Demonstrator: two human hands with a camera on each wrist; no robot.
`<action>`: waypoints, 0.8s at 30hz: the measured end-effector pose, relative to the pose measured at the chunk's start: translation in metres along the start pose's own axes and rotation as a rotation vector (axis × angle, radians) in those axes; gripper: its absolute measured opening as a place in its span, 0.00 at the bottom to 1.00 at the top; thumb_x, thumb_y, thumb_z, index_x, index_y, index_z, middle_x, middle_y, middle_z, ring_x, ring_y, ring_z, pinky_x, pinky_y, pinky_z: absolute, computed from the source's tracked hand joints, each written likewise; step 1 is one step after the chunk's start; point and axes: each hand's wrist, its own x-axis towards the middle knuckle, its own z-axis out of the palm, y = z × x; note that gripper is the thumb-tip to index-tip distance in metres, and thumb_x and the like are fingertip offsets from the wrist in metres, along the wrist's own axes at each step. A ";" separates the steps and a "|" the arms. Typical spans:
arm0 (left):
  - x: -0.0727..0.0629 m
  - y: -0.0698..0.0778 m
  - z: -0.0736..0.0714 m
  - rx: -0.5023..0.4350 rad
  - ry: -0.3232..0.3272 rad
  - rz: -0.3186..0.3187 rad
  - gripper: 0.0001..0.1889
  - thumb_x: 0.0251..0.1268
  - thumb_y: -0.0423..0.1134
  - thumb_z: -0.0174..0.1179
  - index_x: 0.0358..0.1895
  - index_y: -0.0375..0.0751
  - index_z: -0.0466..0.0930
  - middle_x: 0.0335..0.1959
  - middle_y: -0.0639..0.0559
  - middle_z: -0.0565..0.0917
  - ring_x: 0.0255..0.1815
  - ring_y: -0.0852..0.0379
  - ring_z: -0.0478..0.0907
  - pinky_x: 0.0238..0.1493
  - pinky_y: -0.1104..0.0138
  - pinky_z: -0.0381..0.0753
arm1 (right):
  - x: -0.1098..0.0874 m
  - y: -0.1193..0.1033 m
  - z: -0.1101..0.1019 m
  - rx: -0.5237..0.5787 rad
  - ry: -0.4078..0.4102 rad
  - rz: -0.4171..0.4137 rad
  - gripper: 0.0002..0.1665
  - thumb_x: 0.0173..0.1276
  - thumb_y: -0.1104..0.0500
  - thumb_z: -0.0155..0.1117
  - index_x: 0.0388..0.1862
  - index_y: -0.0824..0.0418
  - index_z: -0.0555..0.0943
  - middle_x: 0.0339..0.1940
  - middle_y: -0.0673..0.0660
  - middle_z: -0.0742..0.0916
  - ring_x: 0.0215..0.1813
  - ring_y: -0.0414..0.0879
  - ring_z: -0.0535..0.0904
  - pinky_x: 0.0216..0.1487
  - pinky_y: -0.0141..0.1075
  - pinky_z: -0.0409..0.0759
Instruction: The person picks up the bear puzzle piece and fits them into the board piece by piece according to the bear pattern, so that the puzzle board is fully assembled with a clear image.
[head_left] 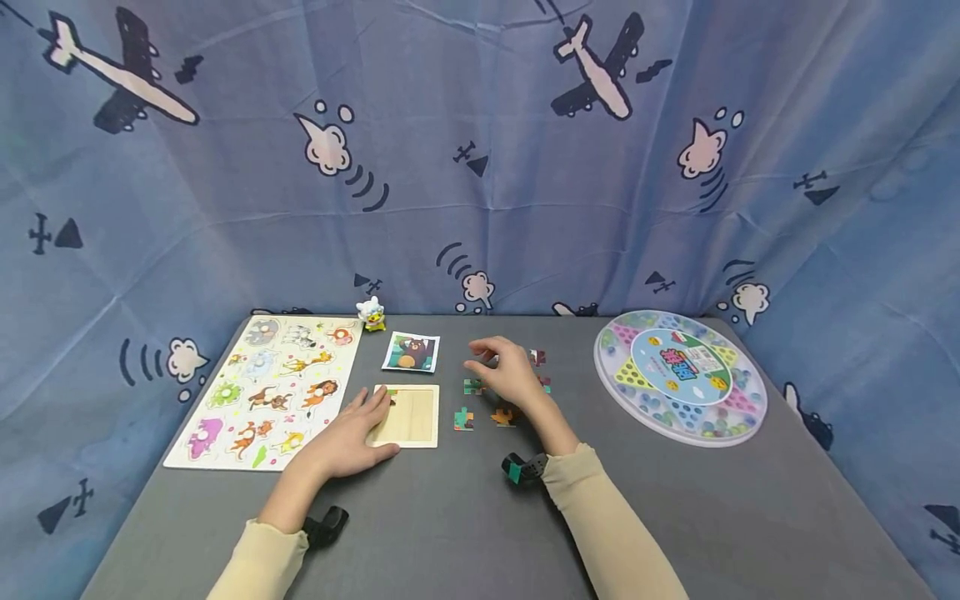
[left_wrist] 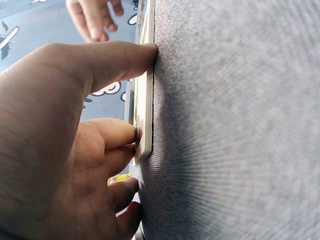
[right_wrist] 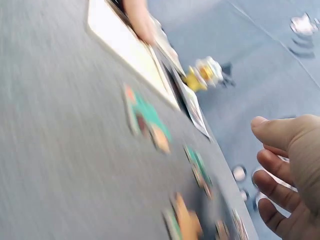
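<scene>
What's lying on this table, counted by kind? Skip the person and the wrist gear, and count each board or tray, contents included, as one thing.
Loose puzzle pieces: at least 5; the right hand may hide more
Wooden tray: 1
Bear picture card: 1
Animal board: 1
Small figurine: 1
Round game board: 1
Total: at least 10

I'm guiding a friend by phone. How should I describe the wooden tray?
On the gray table, find the big white animal board at left. Just right of it, touched by the left hand, lies a small square wooden tray. Unlike the bear picture beyond it, it shows mostly bare, pale wood.
</scene>
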 end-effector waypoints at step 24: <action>-0.001 -0.003 -0.001 -0.061 -0.028 0.017 0.47 0.73 0.54 0.64 0.83 0.27 0.55 0.87 0.35 0.51 0.87 0.31 0.42 0.85 0.39 0.48 | -0.010 0.068 -0.041 -0.055 0.085 0.085 0.24 0.67 0.58 0.79 0.58 0.68 0.88 0.55 0.68 0.88 0.50 0.61 0.83 0.53 0.55 0.82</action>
